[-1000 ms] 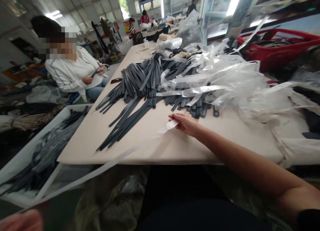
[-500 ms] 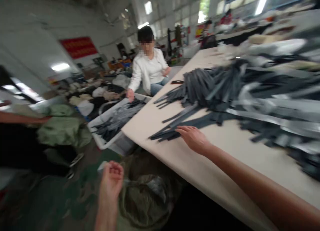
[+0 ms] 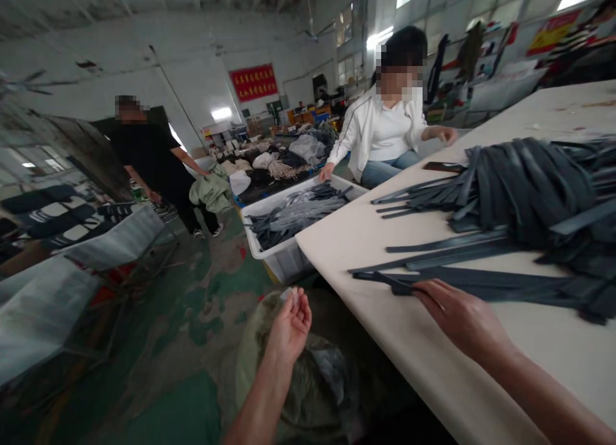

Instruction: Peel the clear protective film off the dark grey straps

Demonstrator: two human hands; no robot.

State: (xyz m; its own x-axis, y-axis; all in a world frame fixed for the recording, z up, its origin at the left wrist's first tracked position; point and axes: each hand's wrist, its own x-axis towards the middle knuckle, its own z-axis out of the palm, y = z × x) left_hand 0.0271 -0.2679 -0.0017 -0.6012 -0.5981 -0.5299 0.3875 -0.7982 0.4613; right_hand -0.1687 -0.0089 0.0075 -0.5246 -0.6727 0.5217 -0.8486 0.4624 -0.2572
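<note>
My right hand [image 3: 459,320] is over the pale tabletop [image 3: 332,236], its fingers pinched on a dark grey fabric strip [image 3: 385,279]. Other dark strips lie flat beside and beyond it. A thick bundle of dark strips [image 3: 520,188] is heaped farther up the table. Off the table's near edge, my left hand [image 3: 291,323] hangs palm up with curled fingers. Between its thumb and fingertips is a small whitish piece [image 3: 285,295], too small to name. Beneath that hand stands a large greenish sack [image 3: 253,342] with clear plastic in it.
A white plastic bin [image 3: 283,262] full of grey strips stands against the table corner. Behind it sits a person in a white jacket [image 3: 353,127]. At left a person in black [image 3: 149,153] holds green cloth [image 3: 212,188]. Light-coloured carts [image 3: 115,236] stand far left.
My view has swung left, bringing the person in black and the carts into sight. My right hand's fingers have closed on a strip. The left hand still holds the whitish piece.
</note>
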